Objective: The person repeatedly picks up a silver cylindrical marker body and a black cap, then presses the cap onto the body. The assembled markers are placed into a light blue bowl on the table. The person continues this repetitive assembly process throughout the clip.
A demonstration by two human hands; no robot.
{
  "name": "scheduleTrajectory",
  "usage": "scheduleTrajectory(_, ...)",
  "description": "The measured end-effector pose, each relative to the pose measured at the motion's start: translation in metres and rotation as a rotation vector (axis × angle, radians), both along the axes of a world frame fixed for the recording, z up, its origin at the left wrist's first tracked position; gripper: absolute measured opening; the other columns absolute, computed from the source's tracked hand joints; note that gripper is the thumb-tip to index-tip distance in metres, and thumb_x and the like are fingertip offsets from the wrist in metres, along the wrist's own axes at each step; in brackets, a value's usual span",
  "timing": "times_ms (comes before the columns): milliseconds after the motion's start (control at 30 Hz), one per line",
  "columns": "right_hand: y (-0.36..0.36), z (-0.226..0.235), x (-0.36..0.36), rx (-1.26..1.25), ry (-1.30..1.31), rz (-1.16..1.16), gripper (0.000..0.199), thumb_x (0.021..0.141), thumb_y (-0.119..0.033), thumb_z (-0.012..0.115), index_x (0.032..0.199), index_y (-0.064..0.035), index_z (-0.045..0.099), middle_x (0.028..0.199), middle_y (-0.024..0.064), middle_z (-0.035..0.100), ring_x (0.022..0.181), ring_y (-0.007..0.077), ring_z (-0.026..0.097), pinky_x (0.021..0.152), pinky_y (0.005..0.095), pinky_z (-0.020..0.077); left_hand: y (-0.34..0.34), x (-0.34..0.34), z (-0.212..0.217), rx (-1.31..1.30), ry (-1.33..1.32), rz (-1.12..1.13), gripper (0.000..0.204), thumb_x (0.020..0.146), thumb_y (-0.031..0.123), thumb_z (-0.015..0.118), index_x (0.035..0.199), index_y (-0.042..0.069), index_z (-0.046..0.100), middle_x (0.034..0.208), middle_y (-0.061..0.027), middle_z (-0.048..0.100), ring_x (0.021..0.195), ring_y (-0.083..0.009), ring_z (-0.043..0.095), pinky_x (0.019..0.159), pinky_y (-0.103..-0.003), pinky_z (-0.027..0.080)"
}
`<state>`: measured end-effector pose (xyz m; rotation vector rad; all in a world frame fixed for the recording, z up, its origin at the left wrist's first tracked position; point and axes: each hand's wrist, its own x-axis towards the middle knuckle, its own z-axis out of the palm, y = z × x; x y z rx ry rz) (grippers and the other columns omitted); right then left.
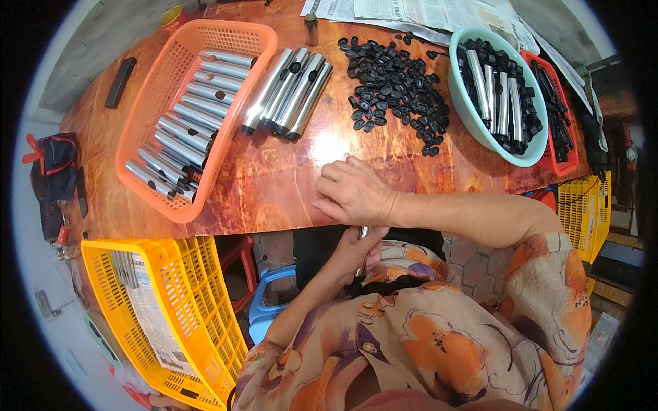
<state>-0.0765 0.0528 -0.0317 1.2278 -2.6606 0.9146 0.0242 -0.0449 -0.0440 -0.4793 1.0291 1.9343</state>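
My left hand is wrapped around a shiny metal tube, held close to my body below the table's front edge. Just above it, my right hand is closed with curled fingers, over the tube's upper end; whatever it grips is hidden under the palm. Beyond my hands, a heap of small black plastic caps is spread on the table. To their left several silver tubes lie side by side, with black ends towards me.
An orange basket of silver tubes stands at the left. On the right are a pale green basin with tubes and black parts, and a red tray. Yellow crates flank the table below. Newspapers lie at the back.
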Motion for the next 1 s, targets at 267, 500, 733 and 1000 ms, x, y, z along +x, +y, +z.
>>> scheduleTrajectory(267,-0.002,0.005,-0.001,-0.022,-0.057,0.059,0.020,0.079,-0.024,0.068,0.080,-0.0101,0.053,0.083,0.0063,0.047,0.082,0.0233,0.052,0.070,0.0364,0.0374,-0.009,-0.018,0.009,0.061,0.015,-0.211,0.021,0.091,0.018,0.063,0.099,0.003,0.051,0.051,0.0034,0.037,0.042,-0.0072,0.036,0.040,-0.024,0.028)
scheduleTrajectory(500,-0.003,-0.004,0.002,0.063,0.088,0.082,0.017,0.082,-0.021,0.065,0.080,-0.0101,0.052,0.082,0.0061,0.045,0.081,0.0224,0.050,0.070,0.0369,0.0372,-0.009,-0.013,-0.002,-0.080,0.140,-0.274,0.021,0.090,0.012,0.062,0.102,0.000,0.049,0.053,0.0007,0.043,0.043,-0.0087,0.038,0.040,-0.025,0.030)
scheduleTrajectory(733,-0.002,-0.004,0.002,0.070,-0.014,0.045,0.016,0.083,-0.022,0.064,0.080,-0.0094,0.053,0.082,0.0062,0.046,0.081,0.0221,0.051,0.071,0.0378,0.0367,0.000,-0.011,0.009,-0.064,0.032,-0.136,0.020,0.090,0.013,0.063,0.101,0.003,0.048,0.056,0.0022,0.039,0.045,-0.0086,0.038,0.041,-0.025,0.030)
scheduleTrajectory(1000,-0.007,-0.006,0.006,-0.118,0.013,-0.031,0.016,0.083,-0.021,0.063,0.084,-0.0066,0.056,0.084,0.0088,0.052,0.083,0.0251,0.056,0.072,0.0377,0.0391,-0.007,-0.006,0.021,0.032,-0.058,-0.106,0.017,0.095,0.022,0.060,0.095,0.006,0.054,0.055,0.0053,0.035,0.044,-0.0073,0.034,0.041,-0.024,0.029)
